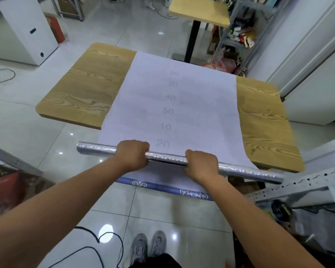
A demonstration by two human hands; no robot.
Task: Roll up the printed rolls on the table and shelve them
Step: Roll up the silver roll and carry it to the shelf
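Observation:
A long white sheet (174, 105) lies face down along the wooden table (81, 89), with faint grey numbers showing through. Its near end hangs past the table's front edge, where a blue patterned border (162, 187) shows. A shiny silver roll (168, 157) lies across the sheet at the table's near edge and sticks out on both sides. My left hand (132, 154) grips the roll left of its middle. My right hand (202, 164) grips it right of the middle. Both hands are closed around it from above.
A metal shelf (240, 31) stuffed with packets stands at the back right beside a second wooden table (199, 10). A white perforated rack (298, 184) is at my right. A white cabinet (23, 29) is at the back left. Black cables (97, 240) lie on the tiled floor near my shoes.

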